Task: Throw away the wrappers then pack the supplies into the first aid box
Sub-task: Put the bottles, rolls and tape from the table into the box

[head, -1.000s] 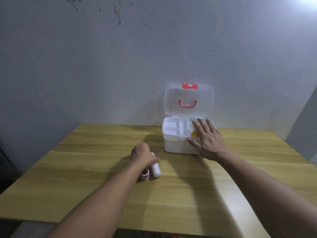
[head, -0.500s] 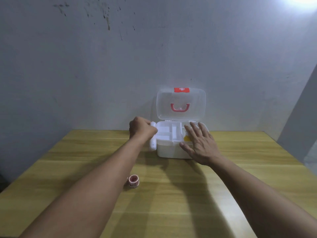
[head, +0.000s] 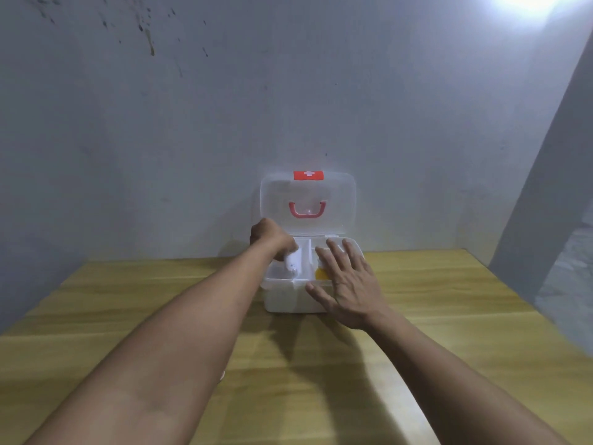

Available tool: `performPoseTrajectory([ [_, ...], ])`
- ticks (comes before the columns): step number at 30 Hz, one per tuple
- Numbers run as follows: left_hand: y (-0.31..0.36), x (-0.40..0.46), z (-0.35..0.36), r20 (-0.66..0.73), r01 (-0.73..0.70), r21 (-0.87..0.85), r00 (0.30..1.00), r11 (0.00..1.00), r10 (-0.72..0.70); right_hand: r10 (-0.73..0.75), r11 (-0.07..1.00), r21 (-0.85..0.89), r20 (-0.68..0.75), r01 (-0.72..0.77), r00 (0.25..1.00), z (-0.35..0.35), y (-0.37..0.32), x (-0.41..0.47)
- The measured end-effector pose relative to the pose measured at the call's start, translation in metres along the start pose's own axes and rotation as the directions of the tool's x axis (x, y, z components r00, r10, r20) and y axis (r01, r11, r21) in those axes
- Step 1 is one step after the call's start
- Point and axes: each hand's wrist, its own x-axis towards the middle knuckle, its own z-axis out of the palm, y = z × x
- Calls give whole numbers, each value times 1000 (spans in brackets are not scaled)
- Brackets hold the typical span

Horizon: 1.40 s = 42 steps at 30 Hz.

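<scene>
The white first aid box (head: 290, 298) stands at the far side of the wooden table, its clear lid (head: 308, 202) with red handle and red cross latch upright. My left hand (head: 271, 237) is over the box's left compartments, shut on a white cylindrical tube (head: 292, 263) that points down into the tray. My right hand (head: 345, 281) lies flat with fingers spread on the box's right front edge. A yellow item (head: 321, 273) shows in the tray beside my right fingers. The small pink tape roll is hidden behind my left forearm.
The wooden table (head: 449, 316) runs to a grey wall right behind the box. A darker wall or doorway edge (head: 552, 187) rises at the right. A bright light glares at top right.
My left hand lifted the white tube off the table and carried it forward and right, over the box's tray. The pink tape roll stayed on the table. My right hand stayed on the box.
</scene>
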Motion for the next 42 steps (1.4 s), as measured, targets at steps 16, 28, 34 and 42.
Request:
performPoseTrajectory([
  [16, -22, 1, -1, 88, -207, 247, 978, 947, 190, -17, 1000, -21, -27, 17, 999, 2, 3, 2],
  [28, -83, -40, -75, 62, -144, 268, 989, 953, 132, -21, 998, -60, -27, 20, 999, 2, 4, 2],
  [34, -133, -97, -85, 419, -49, 520, 885, 853, -204, -8, 999, -52, -14, 7, 1000, 1, 2, 2],
  [42, -164, -118, -61, 230, -181, 444, 970, 878, 83, 7, 999, -48, 9, -7, 1000, -1, 0, 1],
])
